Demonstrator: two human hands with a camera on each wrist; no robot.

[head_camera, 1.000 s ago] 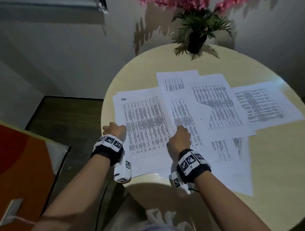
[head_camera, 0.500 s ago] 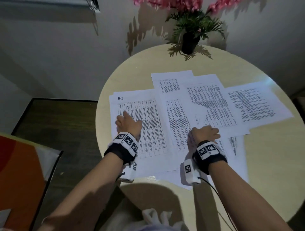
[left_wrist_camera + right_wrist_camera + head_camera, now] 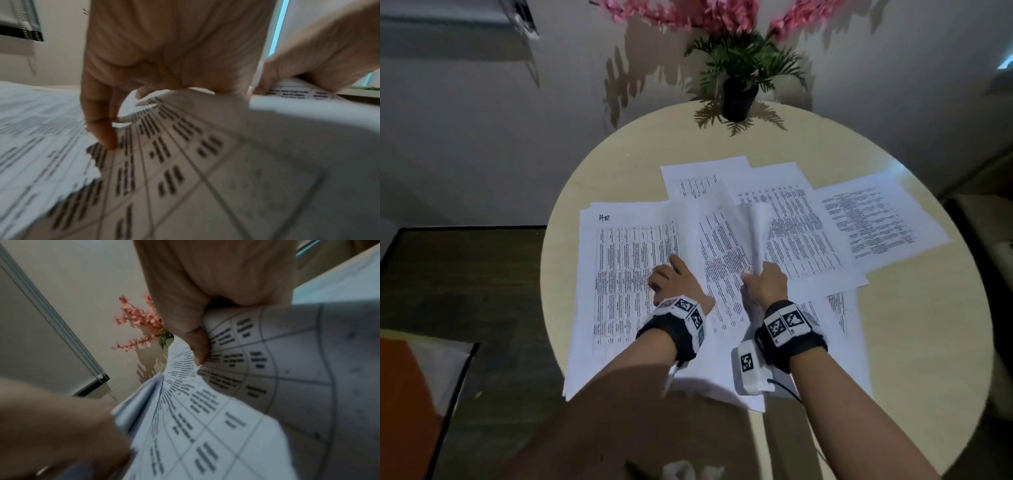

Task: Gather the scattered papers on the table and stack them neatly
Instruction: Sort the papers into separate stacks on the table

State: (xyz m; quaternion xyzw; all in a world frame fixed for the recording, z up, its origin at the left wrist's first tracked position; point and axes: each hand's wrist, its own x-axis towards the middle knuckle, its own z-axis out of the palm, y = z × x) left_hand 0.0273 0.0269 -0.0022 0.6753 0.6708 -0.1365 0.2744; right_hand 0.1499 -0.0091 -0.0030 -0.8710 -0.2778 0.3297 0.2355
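Several printed white sheets lie overlapping on a round beige table [image 3: 928, 342]. My left hand [image 3: 669, 274] presses straight fingers [image 3: 102, 134] onto the big left sheet marked "HR" [image 3: 626, 260]. Just to its right, my right hand [image 3: 760, 277] pinches the near edge of a middle sheet [image 3: 726, 240], which curls up off the pile. In the right wrist view the thumb [image 3: 197, 345] clamps that bent sheet [image 3: 236, 386]. More sheets lie flat at the back [image 3: 698, 178], at the right [image 3: 876, 222] and near my right wrist [image 3: 835, 342].
A dark pot [image 3: 738, 99] with green fronds and pink blossoms stands at the table's far edge against the wall. An orange panel [image 3: 400, 411] and dark flooring [image 3: 465, 274] lie left of the table. Bare tabletop shows at the right and far sides.
My right hand has gone from resting on the papers to pinching a middle sheet and lifting its edge. My left hand has slid a little to the right on the "HR" sheet.
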